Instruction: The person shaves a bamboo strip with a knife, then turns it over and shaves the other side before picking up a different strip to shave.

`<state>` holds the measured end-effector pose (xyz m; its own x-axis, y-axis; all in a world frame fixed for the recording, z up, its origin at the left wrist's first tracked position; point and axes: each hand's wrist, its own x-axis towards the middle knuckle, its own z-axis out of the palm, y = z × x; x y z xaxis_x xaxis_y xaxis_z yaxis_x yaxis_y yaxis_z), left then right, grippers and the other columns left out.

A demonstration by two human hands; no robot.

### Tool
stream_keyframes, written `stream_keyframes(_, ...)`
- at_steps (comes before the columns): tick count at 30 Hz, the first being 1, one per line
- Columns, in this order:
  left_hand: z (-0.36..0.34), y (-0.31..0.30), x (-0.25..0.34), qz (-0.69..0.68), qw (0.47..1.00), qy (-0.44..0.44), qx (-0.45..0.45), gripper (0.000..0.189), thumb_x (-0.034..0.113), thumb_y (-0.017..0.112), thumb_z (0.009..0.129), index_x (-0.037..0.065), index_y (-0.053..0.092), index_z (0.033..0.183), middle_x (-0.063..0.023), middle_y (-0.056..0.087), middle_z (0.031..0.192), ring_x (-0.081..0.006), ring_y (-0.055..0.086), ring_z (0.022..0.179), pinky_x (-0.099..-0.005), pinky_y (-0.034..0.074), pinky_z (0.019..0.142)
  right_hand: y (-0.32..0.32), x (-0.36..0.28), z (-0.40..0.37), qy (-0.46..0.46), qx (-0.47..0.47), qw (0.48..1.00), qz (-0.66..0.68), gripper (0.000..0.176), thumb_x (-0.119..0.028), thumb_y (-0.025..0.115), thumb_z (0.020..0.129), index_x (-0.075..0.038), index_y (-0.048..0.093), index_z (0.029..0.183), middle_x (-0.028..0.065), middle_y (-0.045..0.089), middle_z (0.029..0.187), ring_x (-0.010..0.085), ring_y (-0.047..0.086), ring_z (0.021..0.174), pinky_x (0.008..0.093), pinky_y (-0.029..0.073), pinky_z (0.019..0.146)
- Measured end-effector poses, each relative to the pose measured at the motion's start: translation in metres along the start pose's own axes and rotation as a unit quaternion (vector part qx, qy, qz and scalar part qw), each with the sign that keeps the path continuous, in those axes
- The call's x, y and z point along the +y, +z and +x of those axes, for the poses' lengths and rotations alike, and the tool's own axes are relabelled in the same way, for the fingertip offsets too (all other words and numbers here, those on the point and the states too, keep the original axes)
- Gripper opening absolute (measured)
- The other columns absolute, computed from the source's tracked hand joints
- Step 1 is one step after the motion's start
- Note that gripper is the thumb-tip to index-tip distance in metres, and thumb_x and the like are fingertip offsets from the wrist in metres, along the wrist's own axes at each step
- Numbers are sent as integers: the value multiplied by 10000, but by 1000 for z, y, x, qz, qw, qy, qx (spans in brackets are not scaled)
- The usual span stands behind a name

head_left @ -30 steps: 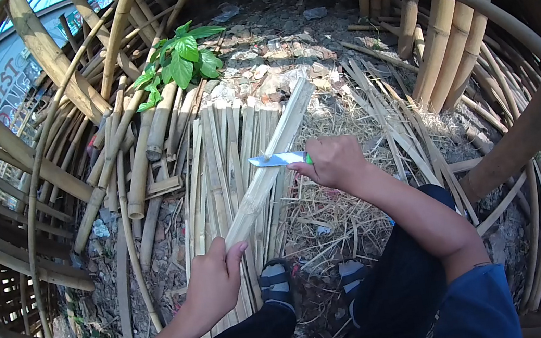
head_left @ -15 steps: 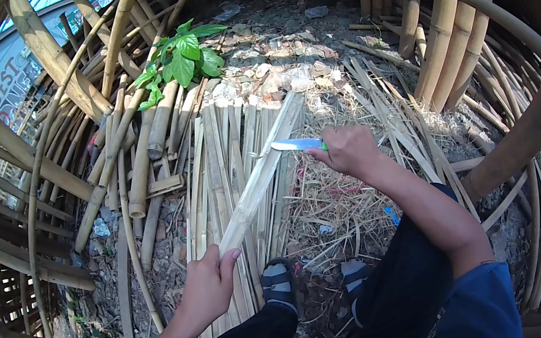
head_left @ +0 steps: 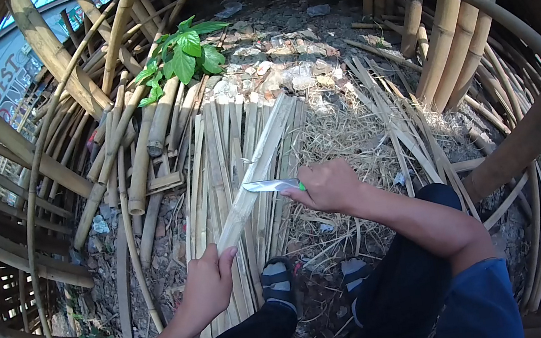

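gripping bamboo strip [head_left: 254,175], left hand [head_left: 209,285]; right hand [head_left: 328,187] clenches knife [head_left: 271,185]; banner [head_left: 5,78] shows "vest".

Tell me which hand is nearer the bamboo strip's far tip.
Right. The right hand, holding the knife, is midway along the bamboo strip; the left hand grips its near end, farthest from the tip.

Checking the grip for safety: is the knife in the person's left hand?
No, the right hand holds the knife, its blade against the bamboo strip that the left hand grips.
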<state>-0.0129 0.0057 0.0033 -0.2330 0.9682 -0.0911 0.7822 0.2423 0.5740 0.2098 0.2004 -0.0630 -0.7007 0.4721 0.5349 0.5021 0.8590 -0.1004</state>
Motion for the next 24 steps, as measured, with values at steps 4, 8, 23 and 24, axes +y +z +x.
stream_keyframes(4,0,6,-1,19,1000,17,9,369,240,556,1018,-59,507,807,-281,530,543,-497,584,563,-523,424,487,1,5,11,45,11,999,21,635,-569,509,969,-50,625,622,119,572,487,295,599,411,421,470,390)
stream_keyframes(8,0,13,0,27,999,45,-2,339,219,556,1016,-52,497,821,-275,520,525,-495,574,533,-532,415,469,-1,13,17,76,10,997,12,656,-587,479,974,-40,639,650,136,595,510,305,621,437,431,492,418)
stream_keyframes(23,-7,4,6,32,997,64,-3,319,185,585,1002,-45,474,810,-242,507,490,-452,582,475,-490,407,425,-15,72,19,83,-12,990,-110,682,-662,437,957,-72,642,683,101,603,516,269,626,440,407,470,393)
stream_keyframes(24,-8,5,7,32,997,64,-3,319,184,585,1001,-46,474,811,-240,507,490,-449,582,472,-486,408,423,-17,77,18,87,-22,988,-127,686,-666,429,958,-77,643,679,99,603,516,262,625,440,403,466,390)
